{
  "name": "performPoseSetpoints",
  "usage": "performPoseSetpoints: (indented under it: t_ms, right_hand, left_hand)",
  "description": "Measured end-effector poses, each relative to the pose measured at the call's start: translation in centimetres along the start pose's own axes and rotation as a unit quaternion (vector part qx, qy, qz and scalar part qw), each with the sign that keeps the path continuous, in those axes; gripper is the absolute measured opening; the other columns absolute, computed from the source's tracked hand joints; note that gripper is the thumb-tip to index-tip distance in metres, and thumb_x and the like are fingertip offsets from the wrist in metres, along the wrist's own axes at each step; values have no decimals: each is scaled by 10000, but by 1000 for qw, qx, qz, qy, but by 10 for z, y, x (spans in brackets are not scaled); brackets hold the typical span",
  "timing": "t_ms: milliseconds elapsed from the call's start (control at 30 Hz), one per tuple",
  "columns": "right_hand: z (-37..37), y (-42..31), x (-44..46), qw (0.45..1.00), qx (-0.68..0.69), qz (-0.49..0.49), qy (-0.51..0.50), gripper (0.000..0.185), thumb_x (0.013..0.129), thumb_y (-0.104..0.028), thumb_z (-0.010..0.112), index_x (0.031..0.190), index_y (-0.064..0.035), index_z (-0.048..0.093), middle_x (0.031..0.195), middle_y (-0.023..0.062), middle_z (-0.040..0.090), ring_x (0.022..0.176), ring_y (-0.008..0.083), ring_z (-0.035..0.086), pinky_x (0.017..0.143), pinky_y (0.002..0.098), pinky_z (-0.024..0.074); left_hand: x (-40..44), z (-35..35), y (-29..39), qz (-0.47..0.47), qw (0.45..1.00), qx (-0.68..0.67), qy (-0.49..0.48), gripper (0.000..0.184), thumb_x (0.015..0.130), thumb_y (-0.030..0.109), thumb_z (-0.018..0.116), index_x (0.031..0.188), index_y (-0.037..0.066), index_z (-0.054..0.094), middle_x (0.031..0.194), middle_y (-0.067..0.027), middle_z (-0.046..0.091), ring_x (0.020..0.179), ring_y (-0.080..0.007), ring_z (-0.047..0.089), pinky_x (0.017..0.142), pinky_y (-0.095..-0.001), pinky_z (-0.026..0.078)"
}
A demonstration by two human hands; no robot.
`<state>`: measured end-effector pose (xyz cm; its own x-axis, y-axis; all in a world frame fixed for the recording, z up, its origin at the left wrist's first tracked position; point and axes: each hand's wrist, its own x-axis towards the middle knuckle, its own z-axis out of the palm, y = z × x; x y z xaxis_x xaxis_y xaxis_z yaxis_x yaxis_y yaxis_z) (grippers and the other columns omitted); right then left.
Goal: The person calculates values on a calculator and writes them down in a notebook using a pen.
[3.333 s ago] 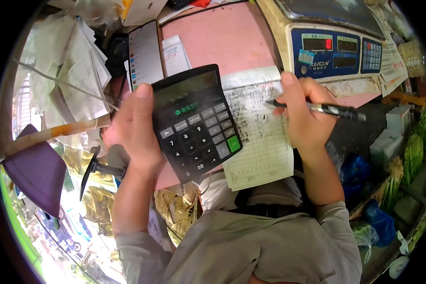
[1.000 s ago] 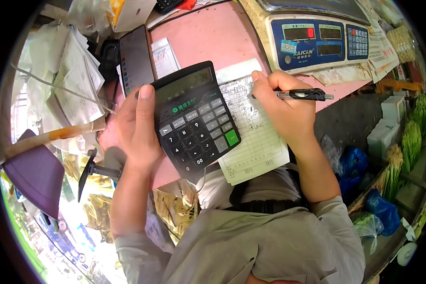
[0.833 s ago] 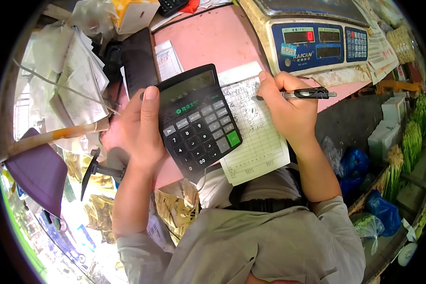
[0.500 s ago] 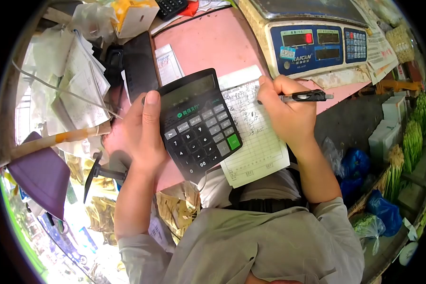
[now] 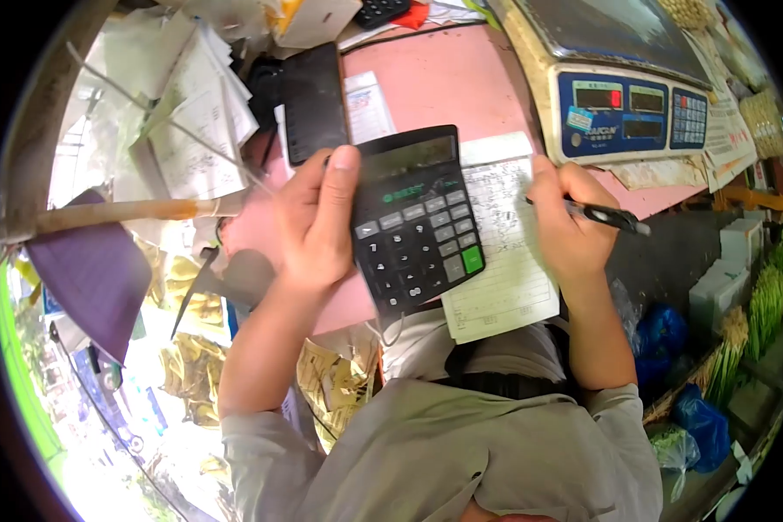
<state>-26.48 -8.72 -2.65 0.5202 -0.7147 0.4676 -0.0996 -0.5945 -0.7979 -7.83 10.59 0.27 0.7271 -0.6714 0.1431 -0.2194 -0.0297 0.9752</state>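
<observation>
My left hand (image 5: 320, 222) is closed on the left edge of a black calculator (image 5: 404, 228), its thumb lying along the front. The calculator is tilted up, with grey keys and one green key, and it covers part of a receipt pad (image 5: 505, 287). Rows of handwriting fill the pad's upper half; printed lines show lower down. Between the fingers of my right hand (image 5: 574, 217) is a black pen (image 5: 616, 217). That hand rests by the pad's right edge, and the pen's tip points left toward the writing.
A blue-fronted weighing scale (image 5: 626, 113) stands at the back right of the pink table (image 5: 435, 83). Left of it lie a dark flat device (image 5: 315, 104) and a paper slip (image 5: 370, 104). Loose papers (image 5: 204, 122) hang at left. Bundled green vegetables (image 5: 764, 304) and blue bags (image 5: 700, 426) sit at right.
The whole view has shifted, so the hands, calculator and scale appear farther right. Both hands keep their holds on the calculator and the pen.
</observation>
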Motion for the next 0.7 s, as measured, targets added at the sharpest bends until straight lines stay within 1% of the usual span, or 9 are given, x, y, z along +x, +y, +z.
performPoseSetpoints:
  t_ms: [67,100,167,233,267,400,500,600,700]
  right_hand:
    - [-2,-17,-3,999,12,38,6,362,959,-16,774,677,-18,546,678,17,520,585,115,446,545,293,375]
    - [-6,-12,-5,997,46,-68,5,250,947,-21,788,762,-20,619,767,26,551,622,127,483,561,298,407]
    - [-11,-15,-28,983,109,-127,-73,120,911,-49,831,986,-42,737,920,36,583,696,145,552,587,305,457]
    - [-13,-35,-34,963,100,-162,-194,354,860,-101,887,1199,-86,790,979,37,585,738,150,595,586,302,476]
    - [-11,-52,-27,939,61,-241,-239,458,832,-129,914,1275,-109,798,973,36,585,742,148,608,575,297,478]
    - [8,-54,-36,940,25,-234,-248,454,798,-161,946,1232,-115,820,919,33,570,676,152,588,531,298,463]
    - [-2,-48,-37,962,22,-219,-163,430,797,-140,940,1209,-94,827,824,19,551,592,154,552,487,308,448]
    - [5,-33,-38,963,-38,-181,-195,403,818,-100,924,1209,-97,829,840,29,573,580,148,551,483,302,455]
    - [0,-50,-34,964,37,-174,-195,410,823,-105,917,1219,-94,814,860,31,577,603,163,582,484,314,460]
  left_hand:
    - [1,-3,-7,13,1000,6,-4,429,1173,319,570,844,47,604,772,68,520,732,-45,411,627,-253,346]
    - [1,-4,-11,16,1000,-3,-10,437,1174,312,568,824,50,580,761,64,496,728,-50,390,624,-262,338]
    - [2,-4,-7,23,1000,-1,-16,434,1181,298,555,836,38,585,770,52,504,730,-51,398,629,-268,350]
    - [1,-2,-6,17,1000,5,-25,433,1182,293,552,839,32,585,774,48,506,730,-52,402,631,-270,354]
    - [1,0,-4,15,999,-23,-22,439,1182,297,554,837,27,589,776,46,513,731,-52,406,631,-271,356]
    - [2,0,-6,13,999,-44,-15,451,1180,307,559,838,15,602,780,42,534,733,-52,419,630,-269,361]
    - [1,-6,-11,7,1000,-5,-19,446,1179,308,560,846,15,613,780,43,545,732,-51,428,628,-265,362]
    - [2,-5,-12,-21,999,-16,-18,436,1179,301,559,851,18,607,772,45,535,727,-53,430,625,-263,361]
    - [3,-4,-11,-2,1000,-14,-21,441,1177,306,563,843,20,603,764,44,529,724,-54,430,625,-261,359]
